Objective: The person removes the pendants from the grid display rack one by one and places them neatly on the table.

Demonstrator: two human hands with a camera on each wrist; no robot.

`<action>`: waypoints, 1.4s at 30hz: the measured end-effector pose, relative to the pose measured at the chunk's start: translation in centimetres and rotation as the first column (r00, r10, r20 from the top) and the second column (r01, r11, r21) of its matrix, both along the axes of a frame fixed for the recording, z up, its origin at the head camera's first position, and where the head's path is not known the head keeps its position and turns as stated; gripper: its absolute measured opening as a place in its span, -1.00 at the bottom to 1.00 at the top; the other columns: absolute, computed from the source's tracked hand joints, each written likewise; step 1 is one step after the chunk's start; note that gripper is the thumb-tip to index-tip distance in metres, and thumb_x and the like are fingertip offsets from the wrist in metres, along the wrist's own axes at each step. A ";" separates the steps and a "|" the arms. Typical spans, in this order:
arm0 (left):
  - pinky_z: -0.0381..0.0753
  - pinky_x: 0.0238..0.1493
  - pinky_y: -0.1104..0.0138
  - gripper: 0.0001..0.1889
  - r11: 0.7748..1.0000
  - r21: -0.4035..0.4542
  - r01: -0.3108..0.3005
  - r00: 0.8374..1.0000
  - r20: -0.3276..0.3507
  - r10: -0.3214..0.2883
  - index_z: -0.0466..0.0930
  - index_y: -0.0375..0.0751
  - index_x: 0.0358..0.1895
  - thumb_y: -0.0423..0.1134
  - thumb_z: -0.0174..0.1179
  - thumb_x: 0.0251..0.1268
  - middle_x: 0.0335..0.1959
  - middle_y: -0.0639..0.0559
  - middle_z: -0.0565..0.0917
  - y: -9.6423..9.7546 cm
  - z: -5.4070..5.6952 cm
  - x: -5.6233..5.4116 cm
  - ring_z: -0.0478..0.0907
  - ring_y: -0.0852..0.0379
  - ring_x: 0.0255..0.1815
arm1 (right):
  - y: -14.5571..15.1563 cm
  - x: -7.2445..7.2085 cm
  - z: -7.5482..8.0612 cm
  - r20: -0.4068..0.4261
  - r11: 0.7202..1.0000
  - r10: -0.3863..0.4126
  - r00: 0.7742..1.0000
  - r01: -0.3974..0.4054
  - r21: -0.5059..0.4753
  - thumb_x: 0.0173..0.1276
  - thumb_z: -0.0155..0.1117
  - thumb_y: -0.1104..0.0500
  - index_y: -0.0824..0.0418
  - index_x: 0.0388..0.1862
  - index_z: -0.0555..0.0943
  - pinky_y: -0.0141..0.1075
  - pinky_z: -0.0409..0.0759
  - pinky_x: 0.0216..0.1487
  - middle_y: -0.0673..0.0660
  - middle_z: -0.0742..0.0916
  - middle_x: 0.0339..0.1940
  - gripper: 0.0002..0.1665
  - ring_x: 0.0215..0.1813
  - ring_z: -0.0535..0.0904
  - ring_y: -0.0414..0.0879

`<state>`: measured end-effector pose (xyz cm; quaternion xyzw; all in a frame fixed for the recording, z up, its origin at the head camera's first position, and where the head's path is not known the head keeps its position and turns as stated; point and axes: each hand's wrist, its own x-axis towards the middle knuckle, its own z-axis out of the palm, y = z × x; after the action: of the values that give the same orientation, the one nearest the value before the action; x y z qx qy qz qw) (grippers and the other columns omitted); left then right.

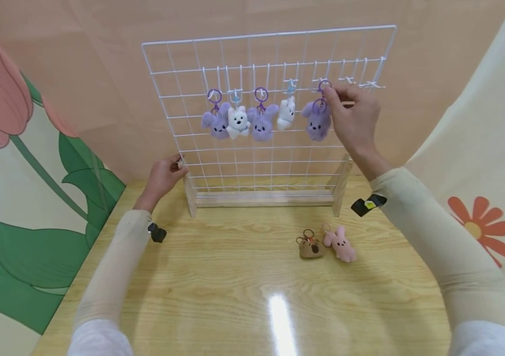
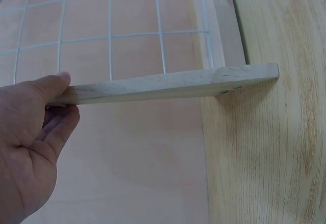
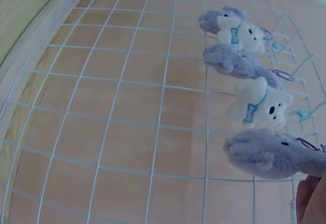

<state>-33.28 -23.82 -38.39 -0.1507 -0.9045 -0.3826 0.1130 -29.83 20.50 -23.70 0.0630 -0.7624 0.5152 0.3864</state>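
Note:
My right hand (image 1: 357, 118) pinches the ring of a purple plush keychain (image 1: 317, 124) at a hook on the right part of a white wire grid rack (image 1: 257, 163). In the right wrist view that purple plush (image 3: 260, 154) hangs beside my fingertips; most of the hand is out of frame. My left hand (image 1: 163, 177) grips the wooden side post of the rack at the left. Seen from the left wrist, thumb and fingers pinch the end of this wooden post (image 2: 142, 86). Left of the held keychain hang a white plush keychain (image 1: 286, 113) and several other purple and white ones.
White hooks (image 1: 371, 85) stick out farther right on the grid. On the wooden table (image 1: 217, 287) in front of the rack lie a brown plush keychain (image 1: 311, 248) and a pink rabbit plush keychain (image 1: 342, 245). A peach backdrop (image 1: 101, 29) stands behind.

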 end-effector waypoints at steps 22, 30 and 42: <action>0.68 0.14 -0.03 -0.46 1.000 -0.028 -0.010 1.000 0.021 0.010 0.40 -0.46 0.42 -0.32 0.25 0.47 0.11 -0.43 0.66 -0.2 -0.1 0.1 0.66 -0.28 0.13 | 0.4 4.3 -0.6 0.011 0.994 0.084 0.996 -0.084 0.069 0.39 0.43 0.09 0.29 -0.18 0.81 -0.57 0.65 -0.28 0.00 0.84 -0.23 -0.75 -0.28 0.68 -0.27; 0.69 0.14 -0.02 -0.47 0.999 -0.031 -0.006 1.000 0.017 0.007 0.42 -0.46 0.41 -0.32 0.26 0.47 0.12 -0.43 0.66 -0.2 -0.2 0.0 0.67 -0.27 0.13 | 0.3 5.5 -2.1 0.007 0.982 0.126 0.992 -0.126 0.139 0.41 0.42 0.07 0.28 -0.15 0.81 -0.56 0.66 -0.30 0.15 0.84 -0.15 -0.73 -0.30 0.71 -0.29; 0.70 0.13 -0.03 -0.47 1.000 -0.028 -0.008 1.000 0.013 0.008 0.43 -0.47 0.39 -0.33 0.28 0.45 0.09 -0.44 0.67 -0.3 -0.2 -0.1 0.67 -0.29 0.13 | 0.0 6.7 -4.8 0.076 0.970 0.177 0.981 -0.187 0.156 0.44 0.40 0.09 0.29 -0.15 0.81 -0.57 0.68 -0.28 0.21 0.83 -0.10 -0.73 -0.31 0.71 -0.38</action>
<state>-33.39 -24.08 -38.56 -0.1461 -0.9112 -0.3702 0.1063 -23.15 20.48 -28.49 0.1477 -0.8045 0.4863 0.3073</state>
